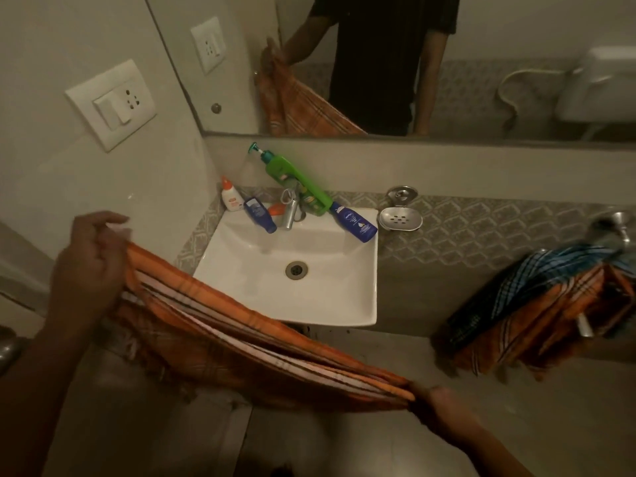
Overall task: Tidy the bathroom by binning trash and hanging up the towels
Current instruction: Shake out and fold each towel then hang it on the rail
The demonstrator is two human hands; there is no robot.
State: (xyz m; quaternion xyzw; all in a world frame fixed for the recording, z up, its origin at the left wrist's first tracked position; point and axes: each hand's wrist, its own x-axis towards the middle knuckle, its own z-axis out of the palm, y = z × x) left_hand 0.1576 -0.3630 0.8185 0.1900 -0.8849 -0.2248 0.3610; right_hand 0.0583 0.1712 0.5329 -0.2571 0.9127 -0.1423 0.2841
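Orange towel (261,342) is stretching between my hands: my left hand (87,266) is pinching one end, my right hand (435,402) is gripping the other, low before the sink (358,297). Other towels (537,311) are hanging at right.

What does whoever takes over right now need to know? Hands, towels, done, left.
Left hand: grips one end of the orange striped towel, raised beside the sink.
Right hand: grips the other end, lower down; the towel is stretched between both hands in front of the sink.
Towel rail on the right wall: a blue checked towel and another orange towel already hang there.
Done: those two towels are hung.
Left: hang the held towel, probably on the same rail. No bin or loose trash is in view; bottles are crowded at the back of the sink.
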